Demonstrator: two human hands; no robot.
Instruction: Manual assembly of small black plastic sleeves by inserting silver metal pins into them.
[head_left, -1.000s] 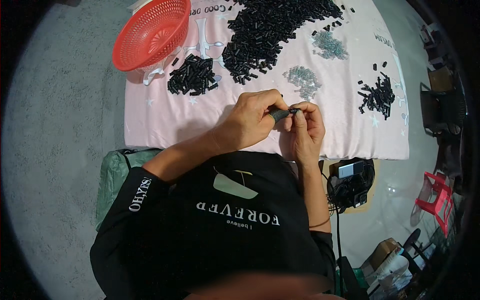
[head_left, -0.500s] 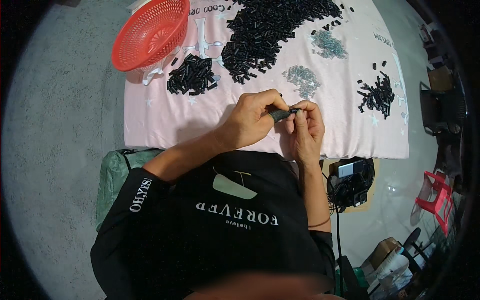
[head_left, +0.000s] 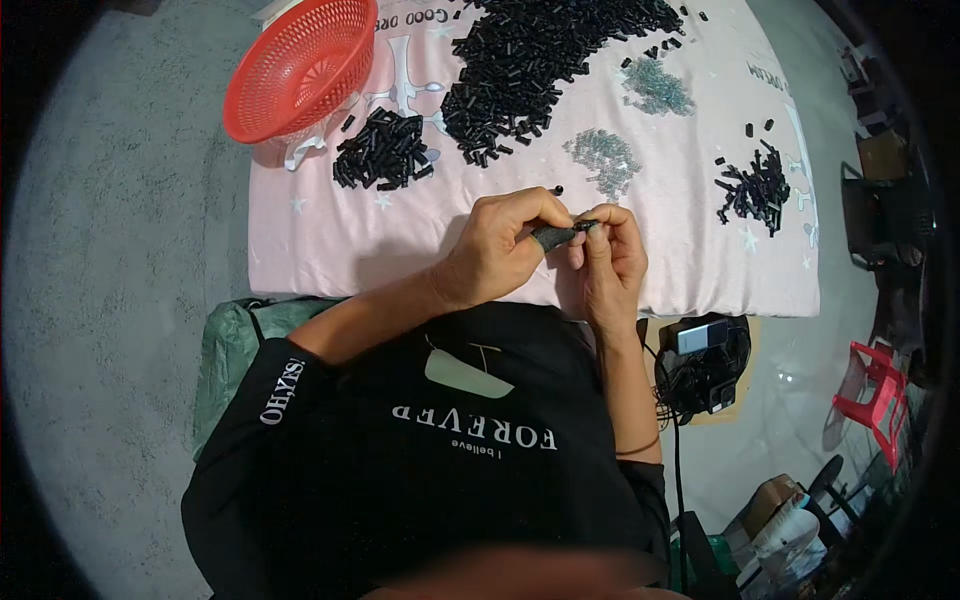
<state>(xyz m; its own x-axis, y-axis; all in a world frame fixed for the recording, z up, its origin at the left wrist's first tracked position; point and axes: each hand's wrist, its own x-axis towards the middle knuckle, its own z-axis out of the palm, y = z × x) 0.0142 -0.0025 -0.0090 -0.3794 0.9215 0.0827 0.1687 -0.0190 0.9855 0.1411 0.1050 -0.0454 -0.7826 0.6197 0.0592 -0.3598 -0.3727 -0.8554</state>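
Note:
My left hand (head_left: 498,248) is closed in a pinch over the table's front part. A dark grey sleeve or wrap (head_left: 552,237) seems to cover its thumb. Facing it, my right hand (head_left: 614,262) pinches a small black tube-like piece (head_left: 586,226) between thumb and forefinger. The left fingertips meet the other end of that piece, so both hands hold it; finer detail is hidden by the fingers. A single black piece (head_left: 559,190) lies on the cloth just beyond my hands.
A large heap of black pieces (head_left: 510,90) covers the table's far middle. Smaller black piles lie left (head_left: 382,150) and right (head_left: 757,190). Two clusters of tiny clear parts, one nearer (head_left: 604,162) and one farther (head_left: 658,88), lie between. A red basket (head_left: 265,85) stands far left on the pink cloth (head_left: 330,240).
My hands stay together over the same spot, with only a slight shift of the fingers and the black piece. Nothing else has visibly moved.

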